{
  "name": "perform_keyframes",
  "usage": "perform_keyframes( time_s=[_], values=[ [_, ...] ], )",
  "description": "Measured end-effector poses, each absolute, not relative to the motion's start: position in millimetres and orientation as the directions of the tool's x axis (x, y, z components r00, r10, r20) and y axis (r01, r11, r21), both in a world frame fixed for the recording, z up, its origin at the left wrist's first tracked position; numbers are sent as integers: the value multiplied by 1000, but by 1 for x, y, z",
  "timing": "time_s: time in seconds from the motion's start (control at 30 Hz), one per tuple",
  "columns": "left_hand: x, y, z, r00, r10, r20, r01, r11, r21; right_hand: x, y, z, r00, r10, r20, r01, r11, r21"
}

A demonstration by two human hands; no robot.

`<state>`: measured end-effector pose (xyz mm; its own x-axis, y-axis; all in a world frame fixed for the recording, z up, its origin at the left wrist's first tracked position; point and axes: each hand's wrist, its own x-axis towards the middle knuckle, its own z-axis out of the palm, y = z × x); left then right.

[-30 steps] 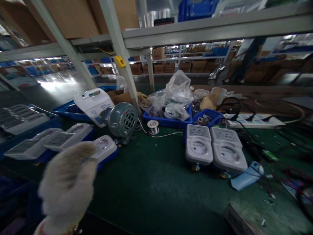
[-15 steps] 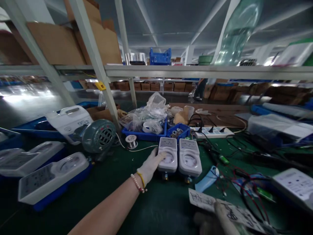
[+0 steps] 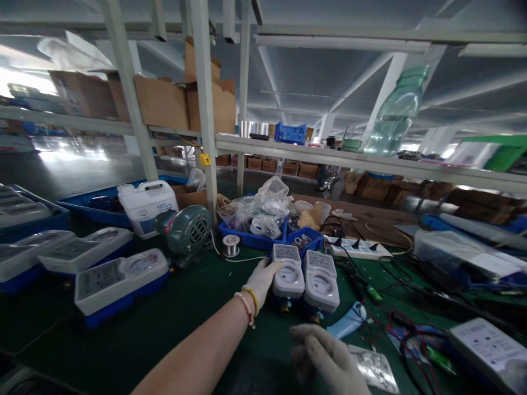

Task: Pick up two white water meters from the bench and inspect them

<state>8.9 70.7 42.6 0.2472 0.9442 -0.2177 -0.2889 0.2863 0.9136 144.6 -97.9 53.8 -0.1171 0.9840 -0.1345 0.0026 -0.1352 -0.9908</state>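
My left hand (image 3: 259, 278), in a white glove with bead bracelets at the wrist, reaches forward and grips the left side of a white meter (image 3: 287, 271) standing on the green bench. A second white meter (image 3: 320, 280) stands right beside it. My right hand (image 3: 325, 359), also gloved, hovers low in the foreground with its fingers loosely apart and nothing in them, next to a silvery foil packet (image 3: 374, 371) lying on the bench.
More white-and-blue meters (image 3: 119, 278) lie at the left. A green motor (image 3: 184, 229), a white jug (image 3: 146, 200), a solder spool (image 3: 231, 246) and blue bins of parts (image 3: 263, 238) sit behind. A power strip (image 3: 358, 249) and tangled wires (image 3: 395, 318) fill the right.
My left hand swung from near my face out to the white meter and took hold of it. My right hand has come into view at the bottom. The camera tilted upward.
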Motion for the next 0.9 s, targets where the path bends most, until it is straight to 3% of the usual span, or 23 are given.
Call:
perform_keyframes(
  time_s=[0.1,0.23,0.37,0.5,0.63,0.7,0.77,0.83,0.9],
  values=[
    [7,69,43,247,954,-170,-336,249,908,136,-81,71,-115,992,46,79,55,-995],
    [-19,63,41,310,918,-247,-318,345,883,136,-70,80,-90,976,196,260,213,-942],
    [-62,57,39,450,839,-306,-222,437,872,135,-57,88,-80,962,262,599,257,-759],
    [-102,52,50,623,721,-302,-82,445,892,124,-38,92,-88,989,115,784,140,-605],
    [-128,50,67,722,627,-291,182,234,955,114,-20,77,-289,946,-150,699,101,-708],
    [-142,43,76,649,726,-229,313,20,949,111,-15,65,-433,897,-91,530,171,-831],
    [-161,29,85,491,866,-95,441,-153,884,106,-18,56,-452,892,28,413,237,-879],
    [-189,10,95,267,958,106,563,-244,790,96,-28,51,-330,944,-1,495,173,-852],
    [-224,-8,104,67,922,381,767,-292,571,83,-46,49,-106,992,-73,600,5,-800]
  ],
)
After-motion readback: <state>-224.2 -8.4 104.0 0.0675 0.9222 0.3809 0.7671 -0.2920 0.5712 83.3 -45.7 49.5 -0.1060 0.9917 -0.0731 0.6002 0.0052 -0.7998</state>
